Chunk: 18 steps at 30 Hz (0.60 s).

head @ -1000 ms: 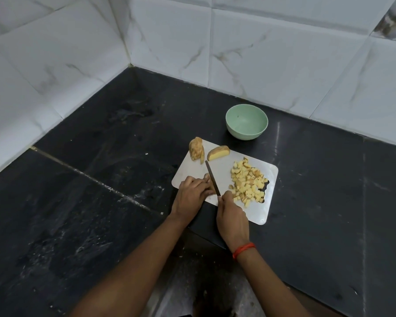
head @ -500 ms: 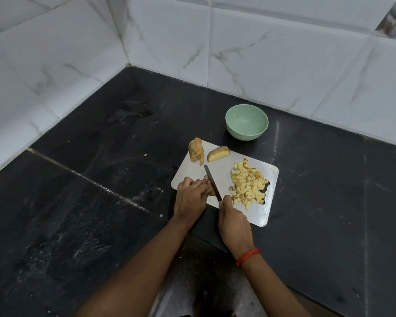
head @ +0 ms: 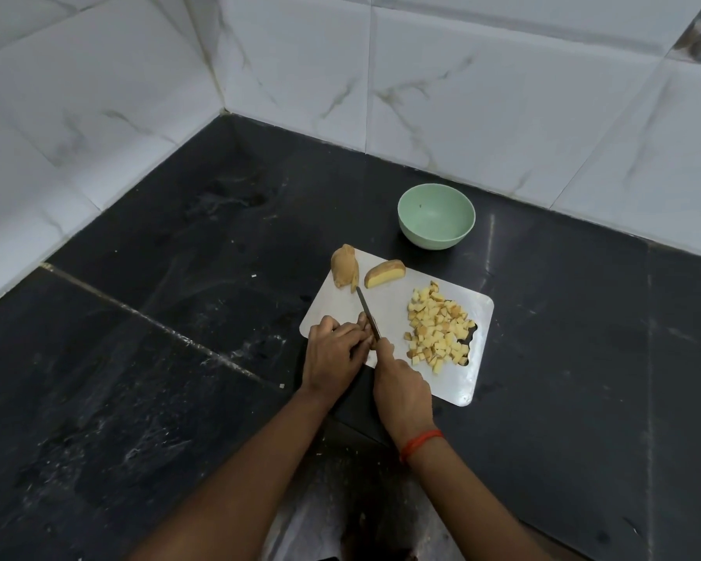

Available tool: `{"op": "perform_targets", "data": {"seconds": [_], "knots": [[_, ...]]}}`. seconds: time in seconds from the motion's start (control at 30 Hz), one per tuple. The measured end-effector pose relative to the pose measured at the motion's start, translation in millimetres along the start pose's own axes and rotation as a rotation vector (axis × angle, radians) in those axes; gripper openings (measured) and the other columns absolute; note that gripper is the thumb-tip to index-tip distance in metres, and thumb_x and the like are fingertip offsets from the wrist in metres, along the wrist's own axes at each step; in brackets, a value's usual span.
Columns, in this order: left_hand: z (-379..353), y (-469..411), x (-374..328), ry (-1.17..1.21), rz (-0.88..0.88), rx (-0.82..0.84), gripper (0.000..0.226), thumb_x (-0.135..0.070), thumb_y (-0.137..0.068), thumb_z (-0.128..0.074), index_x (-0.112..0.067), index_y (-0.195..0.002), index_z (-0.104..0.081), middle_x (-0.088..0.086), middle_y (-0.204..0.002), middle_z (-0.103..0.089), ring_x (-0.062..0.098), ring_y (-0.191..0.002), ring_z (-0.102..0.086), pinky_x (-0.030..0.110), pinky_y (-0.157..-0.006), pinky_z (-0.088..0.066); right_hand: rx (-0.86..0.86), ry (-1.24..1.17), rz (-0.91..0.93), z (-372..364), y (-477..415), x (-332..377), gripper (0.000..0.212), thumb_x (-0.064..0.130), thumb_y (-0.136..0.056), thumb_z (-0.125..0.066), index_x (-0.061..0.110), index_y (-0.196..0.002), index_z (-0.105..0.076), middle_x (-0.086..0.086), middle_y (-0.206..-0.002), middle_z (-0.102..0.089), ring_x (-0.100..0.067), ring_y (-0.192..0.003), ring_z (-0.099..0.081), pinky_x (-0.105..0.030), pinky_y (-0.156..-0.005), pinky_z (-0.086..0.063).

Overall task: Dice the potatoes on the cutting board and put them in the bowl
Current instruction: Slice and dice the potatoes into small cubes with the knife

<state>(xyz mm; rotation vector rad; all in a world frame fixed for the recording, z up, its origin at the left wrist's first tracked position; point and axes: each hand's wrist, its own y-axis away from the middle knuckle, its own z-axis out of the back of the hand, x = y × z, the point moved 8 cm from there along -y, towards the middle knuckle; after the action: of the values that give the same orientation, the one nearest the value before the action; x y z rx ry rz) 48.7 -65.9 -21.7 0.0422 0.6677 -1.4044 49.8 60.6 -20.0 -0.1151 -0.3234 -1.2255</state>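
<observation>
A black stone counter (head: 146,419), smeared with whitish scuffs, spreads around the left hand (head: 332,354) and right hand (head: 401,390), with a pale joint (head: 158,323) running slantwise just left of the left hand and a fainter joint (head: 649,358) well right of the right hand. Beyond both, walls of white tiles (head: 502,95) with grey-brown veins meet in a corner (head: 219,95) ahead and to the left. Soft light leaves a pale streak (head: 491,236) on the stone ahead of the right hand.
</observation>
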Motion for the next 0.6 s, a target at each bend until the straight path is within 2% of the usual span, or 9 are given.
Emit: {"op": "perform_targets", "data": {"seconds": [0.1, 0.23, 0.37, 0.43, 0.5, 0.53, 0.6], "knots": [[2, 0, 0, 0.021, -0.001, 0.006, 0.022, -0.036, -0.097, -0.059, -0.024, -0.089, -0.075, -0.014, -0.087, -0.072, 0.015, -0.079, -0.043, 0.036, -0.07, -0.038, 0.044, -0.051, 0.025, 4, -17, 5, 0.032, 0.013, -0.103, -0.033, 0.02, -0.135, -0.032, -0.008, -0.094, -0.069, -0.028, -0.08, -0.068, -0.031, -0.059, -0.036], [3, 1, 0, 0.007, 0.018, 0.009, 0.027, -0.04, -0.097, -0.053, -0.025, -0.09, -0.074, -0.015, -0.088, -0.071, 0.014, -0.079, -0.042, 0.037, -0.072, -0.038, 0.025, -0.044, 0.042, 6, -19, 7, 0.039, 0.013, -0.103, -0.033, 0.02, -0.141, -0.029, -0.007, -0.095, -0.069, -0.027, -0.08, -0.068, -0.031, -0.059, -0.036], [0, 5, 1, -0.033, 0.038, 0.034, 0.027, -0.041, -0.098, -0.051, -0.027, -0.092, -0.073, -0.016, -0.091, -0.071, 0.015, -0.081, -0.041, 0.037, -0.075, -0.038, 0.02, -0.039, 0.066, 6, -11, 5, 0.043, 0.011, -0.103, -0.034, 0.027, -0.135, -0.01, -0.008, -0.09, -0.069, -0.028, -0.076, -0.069, -0.032, -0.056, -0.036], [0, 4, 2, -0.047, 0.047, 0.04, 0.021, -0.039, -0.097, -0.056, -0.027, -0.094, -0.074, -0.017, -0.094, -0.072, 0.014, -0.082, -0.039, 0.037, -0.076, -0.038, 0.025, 0.014, 0.064, 3, 3, -1, 0.042, 0.01, -0.102, -0.038, 0.023, -0.136, -0.018, -0.008, -0.084, -0.068, -0.029, -0.069, -0.068, -0.032, -0.053, -0.037], [-1, 3, 3, -0.051, 0.054, 0.044, 0.014, -0.035, -0.095, -0.062, -0.028, -0.094, -0.074, -0.017, -0.097, -0.072, 0.013, -0.082, -0.036, 0.038, -0.078, -0.039, 0.017, 0.038, 0.058, -2, 23, -9, 0.035, 0.007, -0.096, -0.051, 0.018, -0.121, -0.03, -0.007, -0.068, -0.065, -0.028, -0.053, -0.064, -0.03, -0.044, -0.034], [-1, 4, 3, -0.049, 0.06, 0.05, 0.012, -0.034, -0.095, -0.064, -0.028, -0.094, -0.073, -0.017, -0.097, -0.072, 0.013, -0.082, -0.036, 0.039, -0.079, -0.039, 0.0, 0.052, 0.054, -3, 31, -14, 0.034, 0.006, -0.094, -0.054, 0.018, -0.114, -0.03, -0.006, -0.064, -0.063, -0.028, -0.049, -0.062, -0.03, -0.041, -0.033], [-1, 4, 2, -0.053, 0.07, 0.069, 0.01, -0.033, -0.096, -0.064, -0.029, -0.095, -0.073, -0.017, -0.098, -0.072, 0.014, -0.083, -0.036, 0.04, -0.081, -0.039, 0.022, 0.071, 0.056, -8, 41, -20, 0.027, 0.01, -0.098, -0.046, 0.018, -0.116, -0.027, -0.006, -0.074, -0.066, -0.029, -0.057, -0.064, -0.033, -0.045, -0.036]]}}
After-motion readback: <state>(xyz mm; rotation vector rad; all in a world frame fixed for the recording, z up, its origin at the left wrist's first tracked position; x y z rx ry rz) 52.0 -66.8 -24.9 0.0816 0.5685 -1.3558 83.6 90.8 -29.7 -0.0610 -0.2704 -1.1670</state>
